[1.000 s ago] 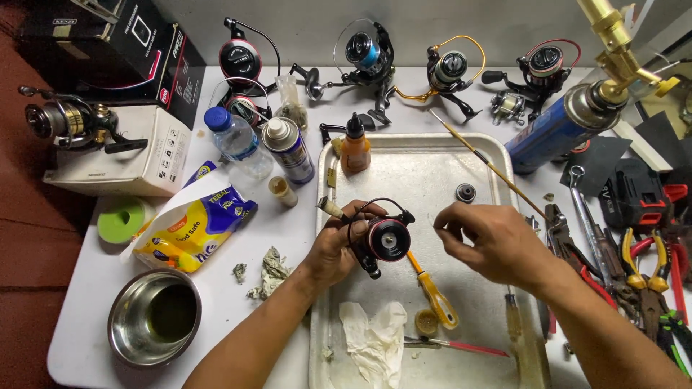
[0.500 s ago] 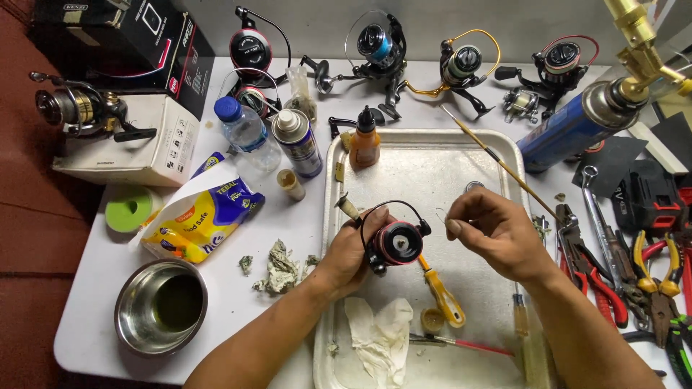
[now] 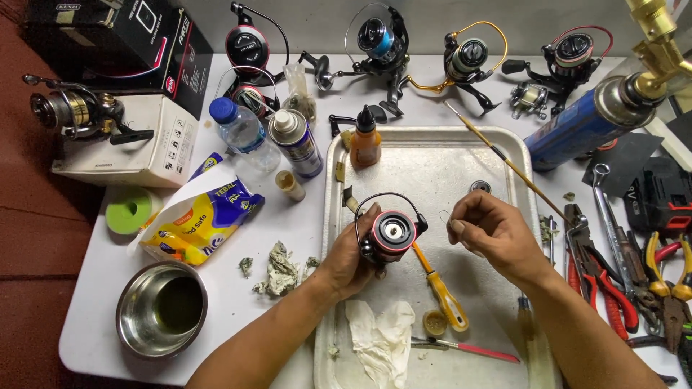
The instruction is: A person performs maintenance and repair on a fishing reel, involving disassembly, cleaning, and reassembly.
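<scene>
Two hands over metal tray (image 3: 404,155). Left hand (image 3: 351,253) clamped round red-and-black spinning reel (image 3: 390,233), held above tray centre. Right hand (image 3: 491,232) just beside reel, fingertips pinched on thin wire clip (image 3: 445,216). Yellow-handled screwdriver (image 3: 441,289) lies beneath.

i saw my left hand (image 3: 344,263) gripping a red-and-black fishing reel (image 3: 389,234) over the metal tray (image 3: 432,155), my right hand (image 3: 494,234) pinching a thin wire clip (image 3: 445,215) just beside it.
</scene>
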